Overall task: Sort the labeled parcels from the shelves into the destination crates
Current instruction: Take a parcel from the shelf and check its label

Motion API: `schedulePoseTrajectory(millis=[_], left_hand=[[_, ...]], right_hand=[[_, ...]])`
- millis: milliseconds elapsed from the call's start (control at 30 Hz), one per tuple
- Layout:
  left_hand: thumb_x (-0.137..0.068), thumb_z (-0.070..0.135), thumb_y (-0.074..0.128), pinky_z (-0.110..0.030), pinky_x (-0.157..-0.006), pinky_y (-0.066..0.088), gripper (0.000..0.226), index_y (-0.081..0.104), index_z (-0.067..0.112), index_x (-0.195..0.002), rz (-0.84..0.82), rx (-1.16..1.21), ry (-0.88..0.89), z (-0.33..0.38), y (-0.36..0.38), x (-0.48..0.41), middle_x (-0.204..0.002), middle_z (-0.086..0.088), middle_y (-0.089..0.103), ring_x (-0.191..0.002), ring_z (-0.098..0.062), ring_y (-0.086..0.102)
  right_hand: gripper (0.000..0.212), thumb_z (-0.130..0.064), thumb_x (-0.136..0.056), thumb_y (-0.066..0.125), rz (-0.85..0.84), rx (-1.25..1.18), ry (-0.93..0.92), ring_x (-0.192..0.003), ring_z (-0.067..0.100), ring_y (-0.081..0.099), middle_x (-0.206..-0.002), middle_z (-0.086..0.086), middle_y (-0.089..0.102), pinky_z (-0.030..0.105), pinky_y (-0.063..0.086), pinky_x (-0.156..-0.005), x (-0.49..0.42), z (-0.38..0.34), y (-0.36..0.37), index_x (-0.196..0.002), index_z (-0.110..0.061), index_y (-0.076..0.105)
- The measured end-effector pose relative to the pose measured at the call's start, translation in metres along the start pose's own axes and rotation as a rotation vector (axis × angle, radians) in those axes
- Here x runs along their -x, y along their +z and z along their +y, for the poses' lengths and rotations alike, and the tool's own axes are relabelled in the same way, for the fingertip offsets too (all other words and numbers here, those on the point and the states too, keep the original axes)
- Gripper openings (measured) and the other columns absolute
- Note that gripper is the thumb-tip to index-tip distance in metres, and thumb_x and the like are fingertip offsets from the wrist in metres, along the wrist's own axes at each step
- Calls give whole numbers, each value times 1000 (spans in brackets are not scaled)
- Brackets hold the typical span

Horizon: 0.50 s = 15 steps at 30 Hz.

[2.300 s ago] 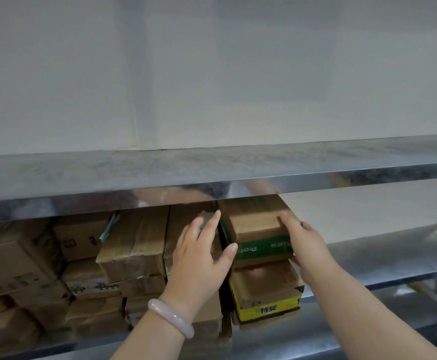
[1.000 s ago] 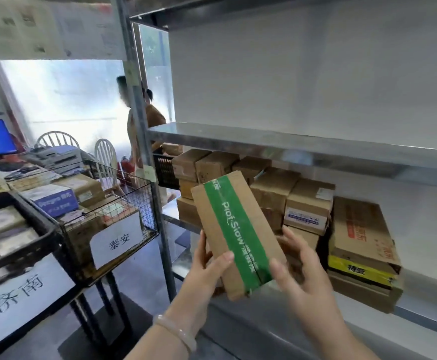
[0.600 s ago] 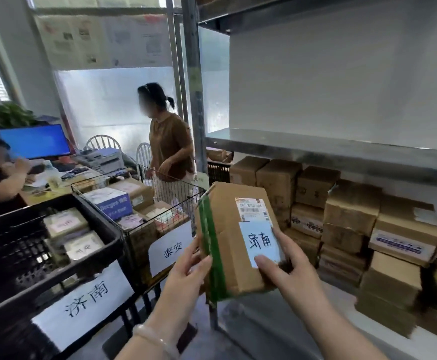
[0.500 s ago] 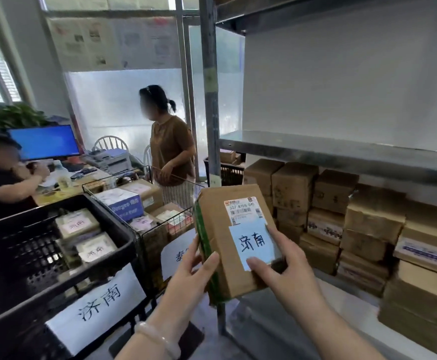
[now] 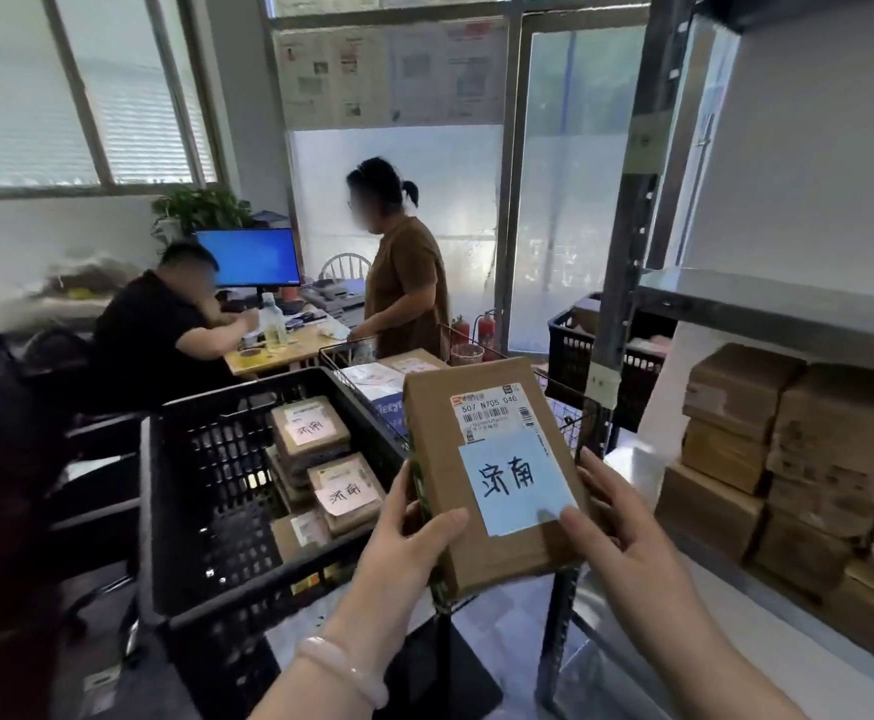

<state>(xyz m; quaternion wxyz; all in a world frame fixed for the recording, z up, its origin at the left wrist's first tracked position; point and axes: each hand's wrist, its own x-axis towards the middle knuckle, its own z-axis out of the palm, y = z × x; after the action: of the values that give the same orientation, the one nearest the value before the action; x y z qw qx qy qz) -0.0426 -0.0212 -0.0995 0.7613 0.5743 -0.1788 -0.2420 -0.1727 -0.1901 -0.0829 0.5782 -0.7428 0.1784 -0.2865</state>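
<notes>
A brown cardboard parcel [image 5: 481,459] with green tape on its side is held up in front of me, label side facing me. A printed shipping label and a pale blue note with handwritten characters sit on its face. My left hand [image 5: 414,532] grips its left edge, thumb on top. My right hand [image 5: 617,532] holds the right edge, thumb pressing the blue note's corner. Just left of the parcel stands a black plastic crate [image 5: 206,491] holding several parcels [image 5: 310,428] with similar handwritten notes.
A wire basket [image 5: 372,376] with more parcels stands behind the black crate. Metal shelving [image 5: 767,298] on the right carries stacked brown boxes [image 5: 798,449]. Another black crate [image 5: 575,345] sits behind the shelf post. One person stands by the basket [image 5: 404,283], another sits at a desk [image 5: 159,324].
The parcel came off the shelf in both hands and was turned so its label faces me. My view swung left from the shelf toward the crates.
</notes>
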Motion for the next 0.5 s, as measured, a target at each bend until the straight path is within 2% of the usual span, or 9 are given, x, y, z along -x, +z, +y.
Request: schedulePoseTrajectory(millis=[100,200,300,367,433,500], left_hand=[[-68,33,89,-38,-78,61,100,29,55,-145,56,24,13,8,-23,-12,-128,-7,66,-100,-24,73],[-63,40,85,-36,-73,62,97,30,57,-142,155,38,31,17,-53,-25,-126,-9,67,-100,-27,73],[-64,43,88,-37,-70,61,89,38,56,-137,270,41,45,25,-88,-44,-123,-7,68,-99,-28,73],[-58,44,92,-44,-75,61,91,44,53,-136,377,45,59,30,-113,-61,-126,-6,64,-102,-31,71],[-52,49,89,-49,-85,59,86,48,51,-128,513,2,87,37,-138,-80,-134,-5,55,-108,-30,68],[-50,53,83,-47,-88,58,87,45,53,-129,611,-64,114,42,-162,-99,-131,-3,60,-107,-25,68]], right_hand=[[50,-57,-78,62,-80,-12,-12,-109,-18,49,-123,-39,51,23,44,-89,-22,1,20,-122,-70,42],[46,-59,-76,58,-127,-34,6,-111,-17,48,-129,-31,50,20,40,-89,-48,5,43,-120,-68,44],[46,-61,-77,54,-207,-59,0,-108,-23,47,-131,-31,48,9,42,-77,-81,8,69,-122,-66,44],[45,-62,-80,53,-268,-35,-19,-109,-22,46,-132,-32,47,10,40,-78,-106,11,86,-124,-67,44],[39,-54,-88,53,-309,-16,-32,-109,-25,44,-132,-29,47,10,38,-79,-133,15,100,-124,-66,45],[38,-54,-88,54,-326,-8,-40,-104,-28,45,-127,-28,50,8,39,-74,-160,21,111,-124,-64,47]])
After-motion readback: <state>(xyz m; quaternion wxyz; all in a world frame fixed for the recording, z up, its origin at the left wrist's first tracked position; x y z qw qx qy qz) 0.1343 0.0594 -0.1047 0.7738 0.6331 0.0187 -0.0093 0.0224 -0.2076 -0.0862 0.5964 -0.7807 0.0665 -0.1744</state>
